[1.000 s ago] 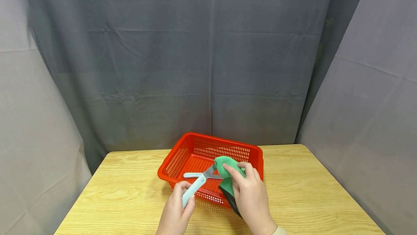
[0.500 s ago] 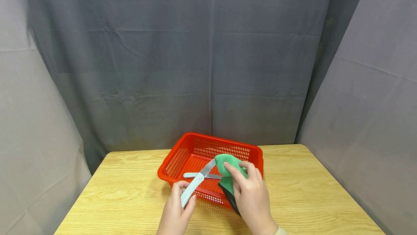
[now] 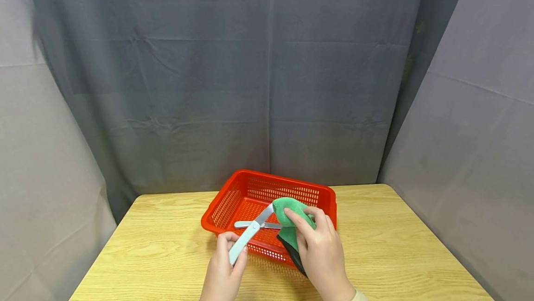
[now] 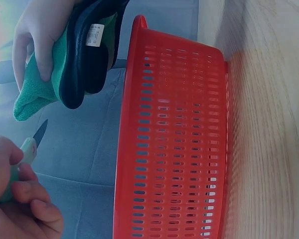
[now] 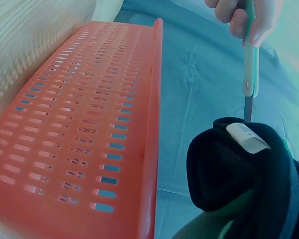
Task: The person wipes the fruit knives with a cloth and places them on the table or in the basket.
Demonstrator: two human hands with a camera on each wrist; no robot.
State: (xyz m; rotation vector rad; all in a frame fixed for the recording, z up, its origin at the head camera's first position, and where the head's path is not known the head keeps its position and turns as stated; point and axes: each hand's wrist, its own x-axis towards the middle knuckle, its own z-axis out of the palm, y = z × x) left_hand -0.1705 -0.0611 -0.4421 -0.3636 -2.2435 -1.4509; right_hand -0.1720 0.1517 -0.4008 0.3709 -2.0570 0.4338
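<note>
In the head view my left hand [image 3: 223, 268] grips the pale mint handle of a folding knife [image 3: 244, 242], its blade unfolded and angled up to the right. My right hand [image 3: 323, 254] pinches a folded green cloth [image 3: 293, 211] with a dark underside, and the blade's tip meets the cloth's left edge. Whether the tip goes inside the fold is hidden. The right wrist view has the knife [image 5: 250, 74] pointing at the cloth [image 5: 229, 174], whose black side and white tag face the camera. A second pale-handled knife [image 3: 242, 224] lies in the basket behind, partly covered by the held one.
A red perforated plastic basket [image 3: 288, 180] stands on the wooden table [image 3: 396, 240], just beyond and below both hands. Its slotted side wall [image 4: 174, 144] fills the middle of the left wrist view. Grey curtains [image 3: 187, 83] hang behind and at both sides.
The knife has shifted slightly left along with my left hand, and more of its blade shows outside the cloth. The green cloth has moved a little up and left; the basket stays put.
</note>
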